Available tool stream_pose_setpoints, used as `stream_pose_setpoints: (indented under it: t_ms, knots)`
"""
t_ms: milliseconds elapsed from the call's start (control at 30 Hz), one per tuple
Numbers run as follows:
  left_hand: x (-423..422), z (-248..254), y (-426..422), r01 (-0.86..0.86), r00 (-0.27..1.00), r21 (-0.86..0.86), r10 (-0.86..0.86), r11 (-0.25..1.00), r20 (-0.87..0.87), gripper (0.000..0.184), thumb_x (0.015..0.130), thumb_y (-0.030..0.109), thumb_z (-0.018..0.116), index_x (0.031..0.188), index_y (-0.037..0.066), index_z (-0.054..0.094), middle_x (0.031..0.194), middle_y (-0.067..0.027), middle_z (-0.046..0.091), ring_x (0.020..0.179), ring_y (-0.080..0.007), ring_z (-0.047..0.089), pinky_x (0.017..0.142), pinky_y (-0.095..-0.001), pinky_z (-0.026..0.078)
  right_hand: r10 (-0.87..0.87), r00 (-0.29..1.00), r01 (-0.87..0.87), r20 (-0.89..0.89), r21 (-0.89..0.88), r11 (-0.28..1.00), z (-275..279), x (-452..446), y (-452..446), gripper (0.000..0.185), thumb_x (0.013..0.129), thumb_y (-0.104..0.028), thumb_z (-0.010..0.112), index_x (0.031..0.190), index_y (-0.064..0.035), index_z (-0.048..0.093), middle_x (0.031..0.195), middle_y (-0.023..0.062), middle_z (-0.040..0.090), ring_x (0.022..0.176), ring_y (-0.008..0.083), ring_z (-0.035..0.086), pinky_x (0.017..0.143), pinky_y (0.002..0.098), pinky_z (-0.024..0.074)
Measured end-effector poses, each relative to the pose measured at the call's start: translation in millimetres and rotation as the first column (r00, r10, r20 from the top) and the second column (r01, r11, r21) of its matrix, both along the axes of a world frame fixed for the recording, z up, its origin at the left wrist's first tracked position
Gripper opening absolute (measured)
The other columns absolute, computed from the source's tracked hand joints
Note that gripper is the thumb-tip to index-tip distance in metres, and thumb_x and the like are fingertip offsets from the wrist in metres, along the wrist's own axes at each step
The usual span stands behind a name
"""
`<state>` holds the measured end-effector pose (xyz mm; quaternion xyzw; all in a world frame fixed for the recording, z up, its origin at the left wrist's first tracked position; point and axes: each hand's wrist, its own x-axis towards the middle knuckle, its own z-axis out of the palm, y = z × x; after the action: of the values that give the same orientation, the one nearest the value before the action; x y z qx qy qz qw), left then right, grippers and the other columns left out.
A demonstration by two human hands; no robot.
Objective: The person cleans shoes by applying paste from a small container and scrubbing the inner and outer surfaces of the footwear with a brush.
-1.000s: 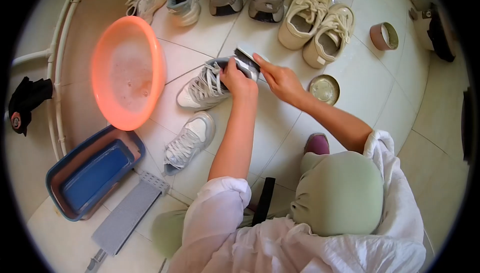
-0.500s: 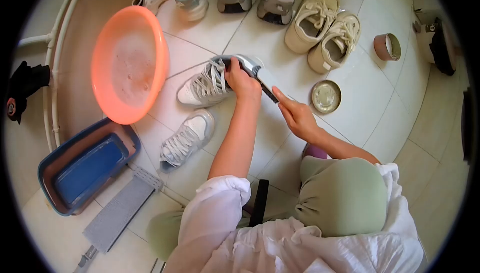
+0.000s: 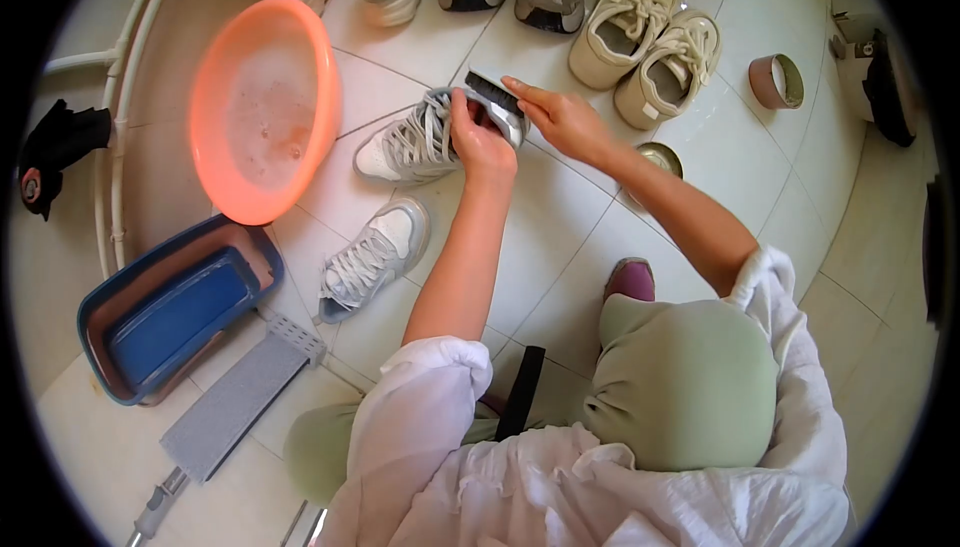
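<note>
My left hand (image 3: 482,137) grips a grey-and-white laced shoe (image 3: 412,144) near its ankle opening, the fingers partly inside it. The toe points left, above the tiles. In my right hand (image 3: 562,119) is a brush (image 3: 494,92) with a pale back and dark bristles, lying against the heel end of the shoe. A matching grey-and-white shoe (image 3: 375,259) rests on the floor just below and to the left.
An orange basin (image 3: 328,112) with cloudy water stands at the left, above a blue tub (image 3: 100,297) and a grey flat mop (image 3: 240,402). Several shoes line the top, with beige shoes (image 3: 665,87) at their right. A round tin (image 3: 660,159) is partly behind my right forearm.
The brush has moved up and left from its lower position half a second ago, back onto the heel's upper side. My right hand has risen with it. My left hand still holds the shoe.
</note>
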<state>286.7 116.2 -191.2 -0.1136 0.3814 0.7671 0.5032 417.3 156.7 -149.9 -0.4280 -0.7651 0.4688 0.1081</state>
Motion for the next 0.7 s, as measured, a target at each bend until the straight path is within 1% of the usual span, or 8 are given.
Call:
stream_pose_setpoints:
  t_ms: [67,100,200,333,400,567,600,700]
  knots:
    - [-1.4,2.7,2.3,-0.01,0.999,-0.061,0.007,0.998,-0.042,0.028,0.09,0.027,0.064,0.105,0.006,0.054,0.103,-0.0061,0.06,0.092,-0.0177,0.059,0.077,-0.0309,0.05,0.014,0.965,0.02,-0.262,0.125,0.992,-14.8,0.6,7.6,0.037,0.094,-0.021,0.052,0.131,-0.0171,0.054,0.095,0.021,0.064,0.072,0.0376,0.062,0.067,0.0407,0.0495]
    - [6.0,18.4,6.4,-0.095,0.991,-0.19,0.074,0.977,-0.113,0.027,0.085,0.017,0.07,0.103,0.004,0.055,0.098,-0.0074,0.061,0.085,-0.0184,0.061,0.072,-0.0291,0.052,-0.01,0.987,0.023,-0.162,0.077,0.997,-6.6,8.8,-6.4,0.039,0.095,-0.02,0.05,0.134,-0.014,0.051,0.103,0.0214,0.064,0.081,0.0386,0.063,0.073,0.0385,0.0499]
    - [13.9,12.5,4.6,-0.127,0.893,-0.448,-0.095,0.885,-0.441,0.031,0.08,0.011,0.07,0.101,-0.003,0.052,0.097,-0.0086,0.06,0.083,-0.0175,0.057,0.072,-0.0292,0.048,-0.093,0.939,0.137,-0.333,0.112,0.984,-10.4,42.4,-70.6,0.041,0.096,-0.021,0.048,0.137,-0.013,0.047,0.112,0.0208,0.063,0.096,0.033,0.065,0.083,0.035,0.0487]
    - [17.6,4.0,-9.5,-0.028,0.904,-0.457,-0.173,0.889,-0.392,0.029,0.078,0.007,0.064,0.102,-0.002,0.05,0.099,-0.0093,0.057,0.085,-0.0187,0.057,0.072,-0.0311,0.049,-0.202,0.938,0.214,-0.283,0.012,0.977,-29.6,46.7,-66.6,0.041,0.097,-0.021,0.047,0.137,-0.0126,0.047,0.119,0.021,0.06,0.106,0.03,0.062,0.089,0.0324,0.0465]
    - [19.4,4.5,-31.4,-0.073,0.93,-0.338,-0.058,0.938,-0.364,0.028,0.076,0.007,0.062,0.099,-0.001,0.049,0.097,-0.0086,0.056,0.086,-0.0189,0.057,0.074,-0.0326,0.048,-0.165,0.977,0.137,-0.135,-0.197,0.971,-51.1,31.9,-24.3,0.041,0.097,-0.022,0.046,0.137,-0.0113,0.046,0.126,0.0185,0.057,0.112,0.0304,0.059,0.094,0.0309,0.0438]
    - [12.9,18.8,-68.3,0.009,0.961,-0.419,-0.124,0.908,-0.247,0.02,0.075,0.014,0.064,0.088,-0.002,0.062,0.092,-0.0091,0.06,0.084,-0.0187,0.055,0.074,-0.0305,0.046,-0.123,0.965,0.107,-0.231,-0.078,0.991,-14.9,55.5,-91.6,0.042,0.096,-0.019,0.048,0.138,-0.015,0.046,0.13,0.0168,0.054,0.118,0.0319,0.054,0.097,0.0334,0.0425]
    - [9.3,9.3,-78.5,0.005,0.964,-0.432,-0.12,0.902,-0.238,0.02,0.075,0.014,0.064,0.088,-0.002,0.062,0.092,-0.0091,0.06,0.084,-0.0187,0.055,0.074,-0.0305,0.046,-0.101,0.957,0.099,-0.272,-0.022,0.995,-5.8,61.6,-105.1,0.043,0.096,-0.017,0.05,0.138,-0.0172,0.047,0.127,0.0171,0.056,0.111,0.0329,0.059,0.093,0.0338,0.0458]
    - [12.6,0.9,-91.3,0.066,0.967,-0.326,-0.141,0.943,-0.214,0.015,0.076,0.015,0.06,0.078,0.001,0.063,0.087,-0.006,0.06,0.082,-0.0178,0.055,0.072,-0.0314,0.045,-0.068,0.992,0.048,-0.109,-0.176,0.983,2.7,50.8,-80.9,0.042,0.097,-0.016,0.047,0.139,-0.0098,0.045,0.129,0.0175,0.055,0.11,0.0307,0.06,0.093,0.0324,0.0446]
